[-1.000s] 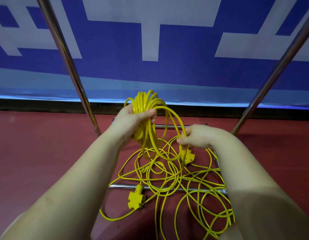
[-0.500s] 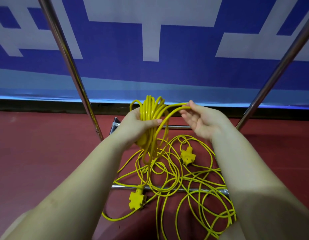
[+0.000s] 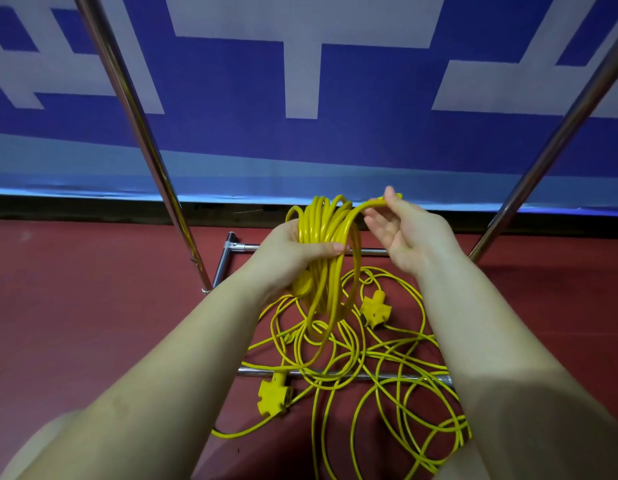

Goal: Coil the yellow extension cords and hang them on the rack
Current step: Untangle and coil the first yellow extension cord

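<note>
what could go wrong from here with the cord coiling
The loose cord on the floor lies in crossing loops, draped over the rack's lower bar, so the next pull may snag or knot. The outlet block could catch in those loops. The left hand grips a thick coil; turns may slip out as the right hand lays another on.

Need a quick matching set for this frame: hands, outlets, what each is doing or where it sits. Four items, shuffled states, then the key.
1. left hand
2. right hand
3. upper outlet block
4. lower outlet block

A. lies just in front of the near rack bar
B. grips the bundled coil
C. pinches a single loop at the coil's top
D. lies on the floor below the coil

Pairs: 1-B, 2-C, 3-D, 4-A
</note>
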Available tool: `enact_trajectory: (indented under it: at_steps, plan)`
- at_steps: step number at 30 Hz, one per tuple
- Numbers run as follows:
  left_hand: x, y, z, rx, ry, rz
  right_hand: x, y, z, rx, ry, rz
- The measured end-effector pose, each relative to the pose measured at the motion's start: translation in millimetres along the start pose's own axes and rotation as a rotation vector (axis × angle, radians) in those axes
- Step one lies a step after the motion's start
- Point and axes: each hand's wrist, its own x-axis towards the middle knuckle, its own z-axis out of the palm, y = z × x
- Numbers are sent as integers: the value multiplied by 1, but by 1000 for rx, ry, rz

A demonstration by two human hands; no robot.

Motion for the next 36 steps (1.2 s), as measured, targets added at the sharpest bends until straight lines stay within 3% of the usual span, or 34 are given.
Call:
enact_trajectory:
  at_steps: [2, 7, 9, 13, 15, 20, 25, 29, 33, 36]
  plan:
    - [2, -1, -2, 5, 90, 20, -5, -2, 1, -116, -70, -7]
    - [7, 3, -8, -66, 264, 49, -20, 24, 3, -1136, -399, -111]
    - [8, 5, -9, -101, 299, 45, -21, 35, 5, -1218, -447, -219]
    - [8, 9, -15, -153, 386, 67, -19, 36, 9, -1209, -389, -422]
    - [9, 12, -19, -166, 439, 87, -19, 38, 10, -1139, -419, -386]
    - [9, 16, -29, -197, 562, 73, -19, 47, 5, -1341, -583, -222]
    - [13, 16, -44, -168, 666, 42, -15, 37, 5, -1049, -350, -289]
    - [13, 13, -51, -43, 605, 47, -10, 28, 4, -828, 14, -606]
    - [6, 18, -51, 204, 470, 14, -10, 13, -3, -990, 147, -861]
    - [2, 22, -47, 284, 427, 18, -9, 5, -6, -1239, 175, -770]
